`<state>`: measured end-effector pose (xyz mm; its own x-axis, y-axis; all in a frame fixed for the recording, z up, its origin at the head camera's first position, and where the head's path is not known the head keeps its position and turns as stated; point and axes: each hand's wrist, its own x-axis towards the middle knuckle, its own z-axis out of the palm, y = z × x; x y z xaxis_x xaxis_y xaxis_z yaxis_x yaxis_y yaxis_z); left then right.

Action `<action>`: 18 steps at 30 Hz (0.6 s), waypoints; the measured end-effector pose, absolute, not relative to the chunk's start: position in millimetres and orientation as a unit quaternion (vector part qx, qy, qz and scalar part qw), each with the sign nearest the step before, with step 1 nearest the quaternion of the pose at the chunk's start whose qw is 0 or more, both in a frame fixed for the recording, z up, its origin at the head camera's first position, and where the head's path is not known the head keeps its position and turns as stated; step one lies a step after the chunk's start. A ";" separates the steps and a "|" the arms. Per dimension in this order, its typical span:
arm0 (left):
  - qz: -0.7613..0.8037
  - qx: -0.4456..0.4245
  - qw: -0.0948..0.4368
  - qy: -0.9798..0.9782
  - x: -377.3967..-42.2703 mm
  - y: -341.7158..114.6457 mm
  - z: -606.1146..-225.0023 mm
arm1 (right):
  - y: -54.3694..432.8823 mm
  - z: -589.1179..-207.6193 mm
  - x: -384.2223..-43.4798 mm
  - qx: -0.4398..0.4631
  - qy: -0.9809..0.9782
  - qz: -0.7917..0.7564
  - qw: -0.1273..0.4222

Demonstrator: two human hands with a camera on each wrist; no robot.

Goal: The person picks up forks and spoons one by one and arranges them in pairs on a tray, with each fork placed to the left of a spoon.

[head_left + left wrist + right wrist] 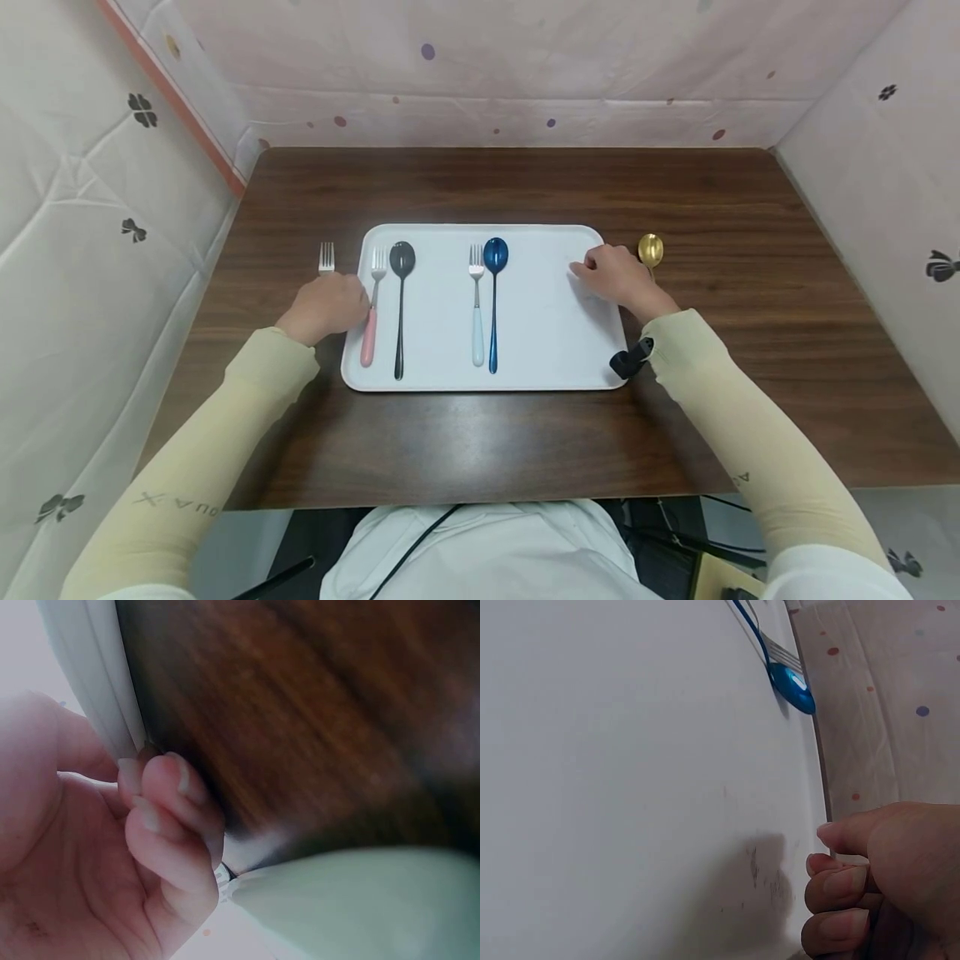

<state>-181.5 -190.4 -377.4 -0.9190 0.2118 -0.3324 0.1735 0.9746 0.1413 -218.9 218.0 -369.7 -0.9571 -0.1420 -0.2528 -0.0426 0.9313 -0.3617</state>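
Note:
A white tray (547,333) lies on the table. It carries a pink-handled fork (370,337), a dark grey spoon (401,317), a fork with a light blue handle (477,333) and a blue spoon (493,308). At the tray's left edge, my left hand (327,304) has fingers curled, and in the left wrist view they pinch its white rim (112,682). Above the tray's right side, my right hand (618,279) has loosely bent fingers (840,885) and nothing visible in them; its shadow falls on the tray.
Beyond my left hand, another fork (326,257) shows only its tines. A gold spoon (650,250) lies right of the tray, its handle partly hidden by my right wrist. Pale cloth walls (480,67) border the brown wooden table (480,450).

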 end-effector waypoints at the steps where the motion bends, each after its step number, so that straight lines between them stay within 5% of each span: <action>1: 0.054 0.097 0.177 0.978 -181.4 -190.5 -377.6 | 220.2 -369.8 -218.7 -0.047 0.973 -0.178 0.139; 18: 0.058 0.093 0.176 0.978 -181.9 -192.2 -381.7 | 251.7 -375.4 -215.1 -0.014 0.973 -0.170 0.153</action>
<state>-181.9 -192.2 -381.7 -0.9210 0.2016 -0.3335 0.1608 0.9761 0.1458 -215.1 251.7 -375.4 -0.9525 -0.0799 -0.2940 0.0242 0.9421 -0.3345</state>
